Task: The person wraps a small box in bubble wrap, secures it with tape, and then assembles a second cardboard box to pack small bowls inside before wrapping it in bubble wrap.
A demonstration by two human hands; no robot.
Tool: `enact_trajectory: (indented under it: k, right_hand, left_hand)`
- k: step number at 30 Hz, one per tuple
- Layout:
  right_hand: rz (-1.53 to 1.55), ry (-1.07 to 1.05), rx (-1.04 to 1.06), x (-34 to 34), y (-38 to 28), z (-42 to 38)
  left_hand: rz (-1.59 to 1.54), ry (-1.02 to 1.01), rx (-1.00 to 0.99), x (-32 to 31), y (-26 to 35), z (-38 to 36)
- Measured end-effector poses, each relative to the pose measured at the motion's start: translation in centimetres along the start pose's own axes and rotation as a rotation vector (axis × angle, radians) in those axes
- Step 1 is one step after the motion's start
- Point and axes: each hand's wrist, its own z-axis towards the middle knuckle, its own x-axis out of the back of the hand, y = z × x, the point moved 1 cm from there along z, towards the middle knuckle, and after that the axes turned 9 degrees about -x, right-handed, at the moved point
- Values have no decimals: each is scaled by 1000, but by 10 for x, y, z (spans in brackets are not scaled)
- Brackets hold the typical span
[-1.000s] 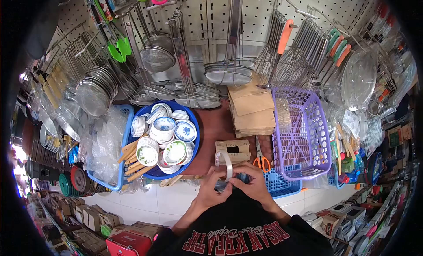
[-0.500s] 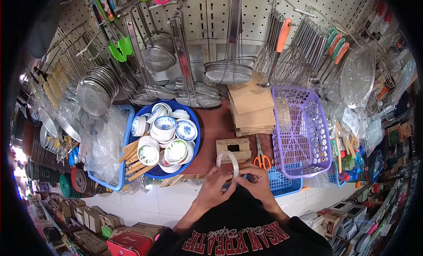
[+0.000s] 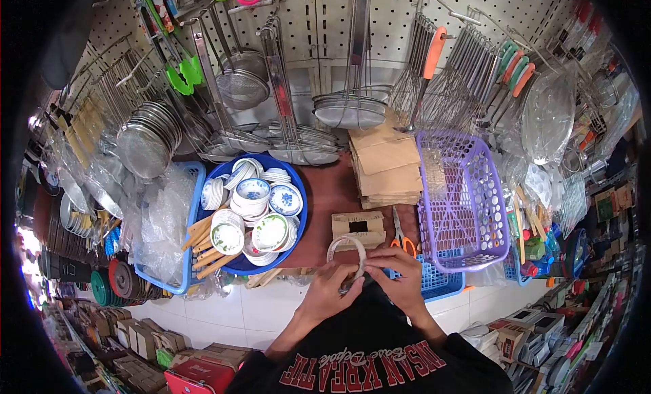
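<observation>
A roll of clear tape [image 3: 361, 249] stands upright between my hands, in front of my dark shirt. My left hand [image 3: 330, 289] is wrapped round the lower left part of the roll. At the roll's right side, my right hand [image 3: 399, 279] is closed, its thumb and fingertips pinched at the tape's edge. Just beyond the roll lies a small brown cardboard piece [image 3: 342, 226] with a dark opening. Orange-handled scissors [image 3: 404, 243] lie right of it, their handles partly hidden by my right hand.
A blue tub [image 3: 303, 218] of small patterned bowls [image 3: 253, 190] stands left. Brown cardboard sheets [image 3: 388, 165] are stacked behind the scissors. A purple basket [image 3: 468, 264] stands right, over a blue basket [image 3: 441, 283]. Strainers [image 3: 349, 114] and whisks [image 3: 451, 95] hang behind.
The tape roll has turned slightly and shifted a little left. My right hand has risen slightly, its fingers now covering more of the scissors' handles.
</observation>
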Motion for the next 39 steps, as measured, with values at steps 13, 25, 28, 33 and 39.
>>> enact_trajectory:
  k: [13,25,28,33,39]
  right_hand:
    - [-304,-11,237,-10,7,7]
    - [-5,-161,-96,-2,9,10]
    - [-4,-146,15,-4,17,10]
    - [-103,-114,55,-7,18,10]
    - [-170,-144,61,-13,18,11]
  left_hand:
    - [-64,-68,175,-2,-2,-4]
    - [-135,-4,239,-2,-5,-10]
    - [-156,-11,250,-2,-6,-8]
    - [-126,-15,244,-3,-6,-8]
    - [-103,-13,245,-2,-7,-7]
